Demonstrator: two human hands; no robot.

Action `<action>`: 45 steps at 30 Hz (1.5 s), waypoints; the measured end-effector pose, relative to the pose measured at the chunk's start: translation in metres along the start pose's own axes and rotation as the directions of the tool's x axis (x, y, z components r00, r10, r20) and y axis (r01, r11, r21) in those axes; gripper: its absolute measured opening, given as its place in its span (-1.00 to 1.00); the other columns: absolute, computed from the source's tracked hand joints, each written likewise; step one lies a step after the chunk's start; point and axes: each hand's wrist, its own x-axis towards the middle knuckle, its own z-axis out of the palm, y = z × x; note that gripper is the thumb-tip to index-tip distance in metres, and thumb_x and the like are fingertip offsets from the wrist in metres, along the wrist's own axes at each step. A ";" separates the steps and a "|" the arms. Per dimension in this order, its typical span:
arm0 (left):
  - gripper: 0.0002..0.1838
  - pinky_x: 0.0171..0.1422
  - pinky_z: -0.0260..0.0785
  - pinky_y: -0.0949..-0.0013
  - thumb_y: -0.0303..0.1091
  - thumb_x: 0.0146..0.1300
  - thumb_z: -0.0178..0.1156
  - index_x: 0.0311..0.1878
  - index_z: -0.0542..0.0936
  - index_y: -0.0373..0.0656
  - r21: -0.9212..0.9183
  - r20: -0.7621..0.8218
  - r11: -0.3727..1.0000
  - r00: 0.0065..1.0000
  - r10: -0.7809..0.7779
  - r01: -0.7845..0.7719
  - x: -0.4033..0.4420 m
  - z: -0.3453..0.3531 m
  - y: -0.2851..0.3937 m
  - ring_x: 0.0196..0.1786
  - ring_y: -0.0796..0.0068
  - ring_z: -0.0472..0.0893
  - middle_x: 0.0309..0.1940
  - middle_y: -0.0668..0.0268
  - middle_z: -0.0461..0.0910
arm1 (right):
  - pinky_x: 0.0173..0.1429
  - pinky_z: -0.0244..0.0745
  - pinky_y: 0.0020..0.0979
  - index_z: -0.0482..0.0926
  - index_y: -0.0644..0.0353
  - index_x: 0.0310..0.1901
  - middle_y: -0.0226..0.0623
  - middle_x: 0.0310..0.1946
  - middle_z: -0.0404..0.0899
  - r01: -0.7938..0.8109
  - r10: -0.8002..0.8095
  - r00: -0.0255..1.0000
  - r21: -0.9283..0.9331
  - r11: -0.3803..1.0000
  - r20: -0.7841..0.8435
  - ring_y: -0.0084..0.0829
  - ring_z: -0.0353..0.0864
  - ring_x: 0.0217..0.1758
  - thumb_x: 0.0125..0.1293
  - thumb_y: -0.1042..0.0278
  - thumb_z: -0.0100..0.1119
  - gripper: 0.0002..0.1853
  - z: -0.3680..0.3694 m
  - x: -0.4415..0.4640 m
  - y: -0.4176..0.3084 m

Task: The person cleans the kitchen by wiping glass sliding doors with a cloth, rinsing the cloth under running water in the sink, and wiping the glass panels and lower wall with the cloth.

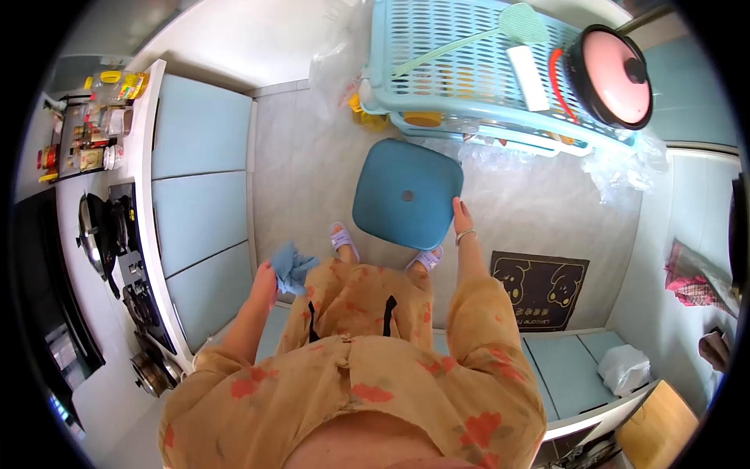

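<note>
Blue square stool (pixel 383 187) lies just ahead of the lilac slippers (pixel 341 237), over the grey floor (pixel 297 168) and beside the light-blue perforated rack (pixel 469 82). Its seat looks like moulded plastic, so it is probably light, stiff and hard to damage, though smooth enough to slide under damp fingers. The right hand (pixel 461 217) is at the seat's right edge, its fingers together against the rim; whether they curl underneath or merely press is hidden. The left hand (pixel 267 281) is closed on a bunched blue cloth (pixel 293 270), which looks soft and limp and droops away from the fingers. For a level hold, opposite sides of the rim seem best; held at one edge alone, the seat would likely tip or swivel. The small central hole (pixel 407 196) might take a fingertip. The legs are out of sight, so their footing cannot be judged.
</note>
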 end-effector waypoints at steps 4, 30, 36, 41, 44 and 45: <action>-0.68 -0.08 0.44 0.43 -0.26 0.33 -0.01 0.01 0.51 -0.27 -0.007 0.036 0.993 0.992 0.121 -0.121 -0.040 0.071 0.040 -0.13 0.47 0.60 -0.15 0.27 0.61 | 0.25 0.29 -0.34 0.33 0.34 0.23 0.05 0.11 0.45 -0.016 0.002 0.996 0.143 0.990 0.093 -0.20 0.43 0.20 0.23 -0.19 0.08 -0.25 -0.046 -0.045 -0.022; -0.69 -0.01 0.45 0.39 -0.36 0.31 -0.04 0.03 0.52 -0.26 -0.412 0.279 0.655 0.597 0.752 -0.633 -0.165 0.254 0.250 -0.14 0.43 0.61 -0.13 0.23 0.61 | -0.10 0.50 -0.39 0.55 0.23 -0.08 -0.21 -0.26 0.64 0.721 -0.586 0.673 -0.225 0.655 0.451 -0.37 0.61 -0.17 0.21 0.15 0.19 -0.65 -0.194 -0.113 -0.346; -0.75 -0.16 0.42 0.50 -0.38 0.29 0.03 -0.02 0.55 -0.19 -0.445 0.298 0.629 0.557 0.775 -0.637 -0.091 0.293 0.256 -0.24 0.60 0.57 -0.23 0.38 0.61 | -0.24 0.49 -0.44 0.51 0.23 -0.09 -0.18 -0.27 0.56 0.965 -0.957 0.244 -0.134 0.224 0.154 -0.36 0.57 -0.32 0.21 0.40 0.15 -0.76 -0.138 -0.108 -0.514; -0.78 -0.26 0.38 0.19 -0.43 0.08 0.02 -0.18 0.51 -0.20 0.112 0.145 0.486 0.498 0.855 -0.867 -0.076 0.317 0.269 -0.31 0.17 0.57 -0.42 0.08 0.53 | -0.38 0.43 -0.42 0.55 0.19 -0.22 -0.22 -0.39 0.49 0.955 -0.971 -0.132 -0.238 -0.179 0.201 -0.38 0.52 -0.45 0.18 0.51 0.13 -0.87 -0.074 -0.120 -0.693; -0.87 -0.23 0.33 0.01 -0.44 0.00 0.02 -0.34 0.44 -0.23 0.243 0.284 0.307 0.370 0.885 -0.920 -0.069 0.324 0.279 -0.32 -0.09 0.48 -0.50 0.01 0.46 | -0.41 0.42 -0.41 0.57 0.15 -0.26 -0.26 -0.40 0.51 0.892 -0.894 -0.278 -0.250 -0.376 0.352 -0.30 0.50 -0.46 0.10 0.54 0.16 -0.86 -0.030 -0.146 -0.799; -0.88 -0.22 0.33 0.01 -0.44 0.00 0.04 -0.35 0.44 -0.22 0.187 0.300 0.321 0.365 0.881 -0.928 -0.068 0.322 0.286 -0.31 -0.06 0.49 -0.47 0.02 0.47 | -0.41 0.42 -0.40 0.57 0.15 -0.27 -0.26 -0.38 0.52 0.856 -0.812 -0.366 -0.176 -0.485 0.455 -0.28 0.50 -0.46 0.06 0.57 0.18 -0.83 -0.020 -0.161 -0.820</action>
